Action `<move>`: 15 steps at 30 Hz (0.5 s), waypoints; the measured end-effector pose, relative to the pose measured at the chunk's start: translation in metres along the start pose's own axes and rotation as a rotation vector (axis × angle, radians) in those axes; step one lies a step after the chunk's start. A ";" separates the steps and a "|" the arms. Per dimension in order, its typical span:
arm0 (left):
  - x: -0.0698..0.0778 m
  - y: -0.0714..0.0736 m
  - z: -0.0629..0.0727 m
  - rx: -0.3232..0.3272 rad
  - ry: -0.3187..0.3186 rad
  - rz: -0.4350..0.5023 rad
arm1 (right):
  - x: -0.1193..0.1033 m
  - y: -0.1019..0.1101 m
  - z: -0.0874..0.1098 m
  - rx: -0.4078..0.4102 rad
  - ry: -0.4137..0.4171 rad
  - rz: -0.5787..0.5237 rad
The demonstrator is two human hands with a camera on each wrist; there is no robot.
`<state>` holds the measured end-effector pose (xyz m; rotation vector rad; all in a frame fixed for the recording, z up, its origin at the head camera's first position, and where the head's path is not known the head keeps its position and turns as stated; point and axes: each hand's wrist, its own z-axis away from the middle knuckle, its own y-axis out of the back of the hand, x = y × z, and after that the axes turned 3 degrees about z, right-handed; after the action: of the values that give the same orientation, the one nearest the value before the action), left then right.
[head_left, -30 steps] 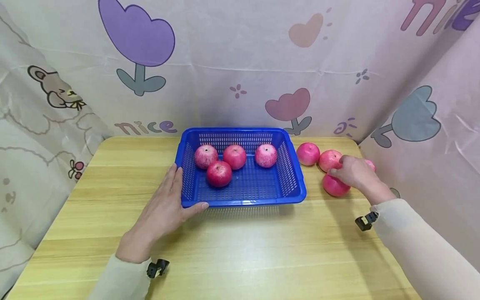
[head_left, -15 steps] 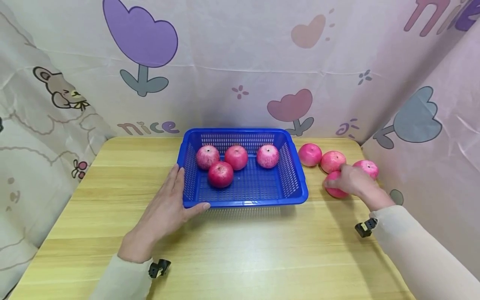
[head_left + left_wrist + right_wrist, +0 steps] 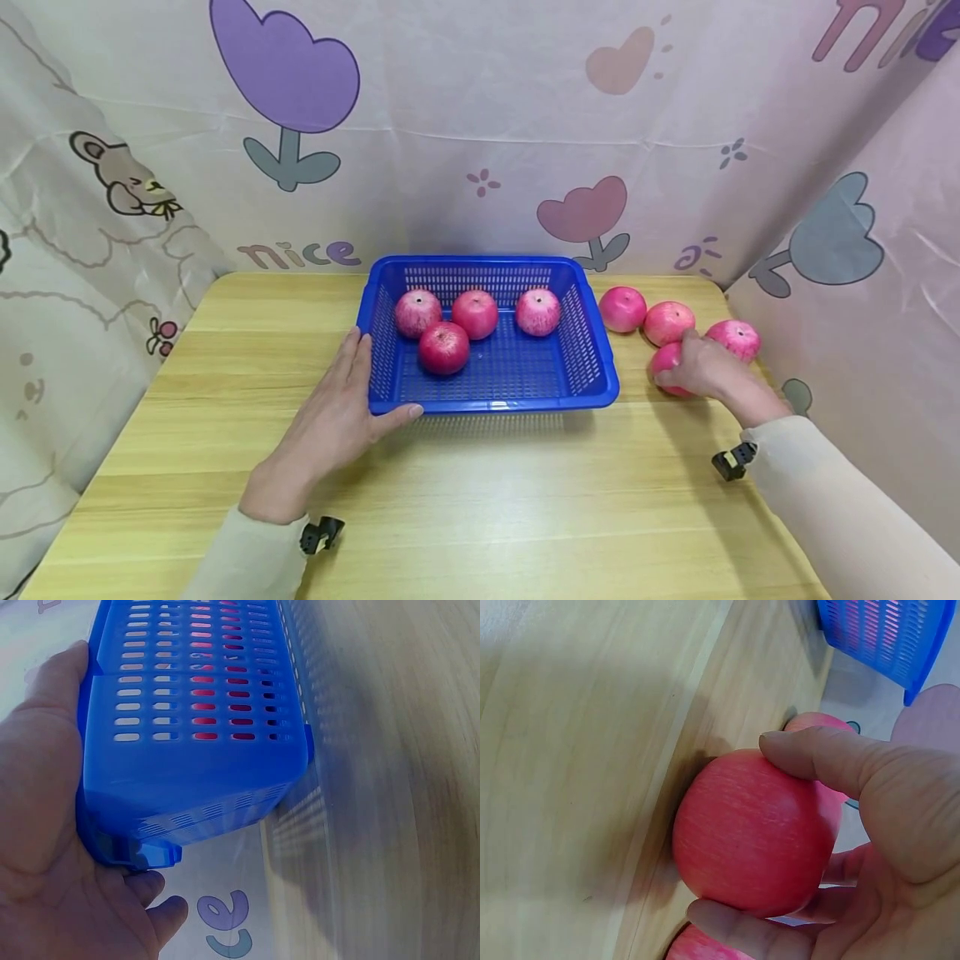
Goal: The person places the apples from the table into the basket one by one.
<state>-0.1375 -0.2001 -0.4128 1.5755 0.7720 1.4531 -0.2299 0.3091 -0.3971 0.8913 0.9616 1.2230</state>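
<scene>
My right hand point(image 3: 705, 367) holds a pinkish-red apple point(image 3: 754, 832) low at the table's right side, thumb on one side and fingers curled on the other. Three more apples lie close around it: a pink one point(image 3: 622, 309) beside the basket, a lighter one point(image 3: 669, 323) behind the hand, and a streaked one point(image 3: 734, 340) to its right. A blue plastic basket point(image 3: 491, 406) stands in the middle with several apples inside, among them a dark red one point(image 3: 444, 348). At its front left corner my left hand point(image 3: 330, 421) rests with extended fingers along the side and the thumb on the front rim.
The wooden table point(image 3: 480, 508) runs back to a patterned curtain point(image 3: 450, 125), which also hangs along the left and right sides. Small black cameras point(image 3: 735, 461) sit at both wrists.
The right hand has moved down and forward from above the nearest loose apple and now grips it. The left hand stays at the basket corner; the head view has shifted slightly.
</scene>
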 end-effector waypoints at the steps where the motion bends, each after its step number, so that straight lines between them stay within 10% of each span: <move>1: 0.000 0.000 0.000 -0.002 0.001 0.000 | 0.000 0.000 0.000 0.000 -0.002 -0.002; 15: 0.000 0.000 -0.001 -0.011 0.011 0.006 | 0.001 0.009 0.004 0.015 0.017 0.000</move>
<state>-0.1382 -0.2001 -0.4125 1.5646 0.7651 1.4694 -0.2290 0.3115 -0.3877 0.8943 0.9856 1.2267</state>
